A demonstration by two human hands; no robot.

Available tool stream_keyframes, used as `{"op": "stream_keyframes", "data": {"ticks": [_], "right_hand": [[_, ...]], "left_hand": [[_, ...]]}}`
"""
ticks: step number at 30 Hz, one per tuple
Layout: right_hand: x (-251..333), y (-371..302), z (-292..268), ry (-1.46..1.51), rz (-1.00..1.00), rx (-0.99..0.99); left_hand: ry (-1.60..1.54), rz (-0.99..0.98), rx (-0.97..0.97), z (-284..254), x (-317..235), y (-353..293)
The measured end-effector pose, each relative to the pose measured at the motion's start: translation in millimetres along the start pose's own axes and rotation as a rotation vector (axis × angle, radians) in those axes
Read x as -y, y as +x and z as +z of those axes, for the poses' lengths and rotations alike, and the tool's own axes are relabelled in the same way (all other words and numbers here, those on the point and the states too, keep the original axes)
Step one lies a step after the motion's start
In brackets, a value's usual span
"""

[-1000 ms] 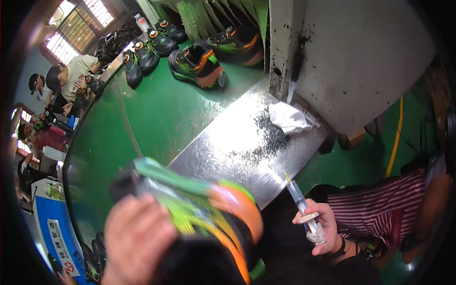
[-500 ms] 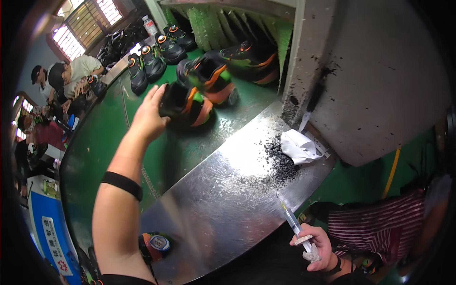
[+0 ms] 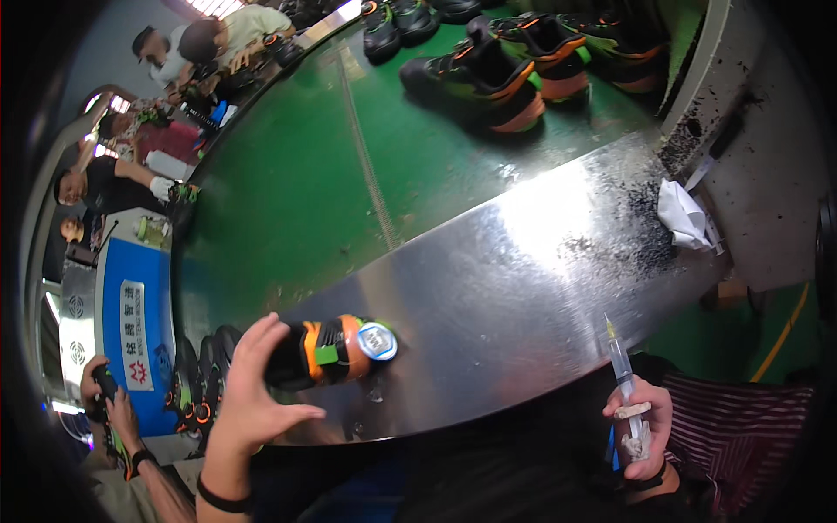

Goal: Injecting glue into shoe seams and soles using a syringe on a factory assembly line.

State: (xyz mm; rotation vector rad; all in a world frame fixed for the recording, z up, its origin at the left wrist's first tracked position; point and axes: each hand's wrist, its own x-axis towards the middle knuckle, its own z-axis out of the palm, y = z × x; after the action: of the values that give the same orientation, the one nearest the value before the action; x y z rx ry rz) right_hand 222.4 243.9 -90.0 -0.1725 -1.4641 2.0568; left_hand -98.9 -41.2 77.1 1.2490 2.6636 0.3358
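Observation:
My left hand (image 3: 253, 383) has its fingers and thumb spread around the near end of a black, orange and green shoe (image 3: 327, 353). Whether the fingers touch the shoe, I cannot tell. This shoe lies on the shiny metal plate (image 3: 471, 288), and a round blue-and-white disc (image 3: 377, 342) shows at its far end. On the right, my right hand (image 3: 643, 427) is closed around a clear syringe (image 3: 620, 359), its thin tip pointing up and away. Whitish residue clings to the syringe near the fingers.
Several matching shoes (image 3: 488, 83) stand on the green surface (image 3: 279, 200) at the back. A crumpled white cloth (image 3: 682, 215) lies by black crumbs (image 3: 636, 235) on the plate's right end. More shoes (image 3: 205, 375) stand left; co-workers (image 3: 118, 183) are beyond.
My left hand has let go of a shoe on the green surface and come back to the shoe on the metal plate. My view has swung left. The syringe stays in my right hand.

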Motion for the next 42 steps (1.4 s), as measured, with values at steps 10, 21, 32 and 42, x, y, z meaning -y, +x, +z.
{"op": "stream_keyframes", "data": {"ticks": [10,21,32,42], "right_hand": [[0,-8,22,-0.257,-0.057,0.027],[8,-3,41,-0.365,-0.012,-0.043],[-4,-3,50,-0.392,-0.027,0.034],[-6,-12,43,-0.411,-0.006,0.012]], "left_hand": [[0.255,0.337,-0.249,31,-18,-64],[0.189,0.218,-0.340,55,-3,-100],[0.313,0.329,-0.363,64,0,-111],[0.430,0.459,-0.356,57,-16,-102]]}}
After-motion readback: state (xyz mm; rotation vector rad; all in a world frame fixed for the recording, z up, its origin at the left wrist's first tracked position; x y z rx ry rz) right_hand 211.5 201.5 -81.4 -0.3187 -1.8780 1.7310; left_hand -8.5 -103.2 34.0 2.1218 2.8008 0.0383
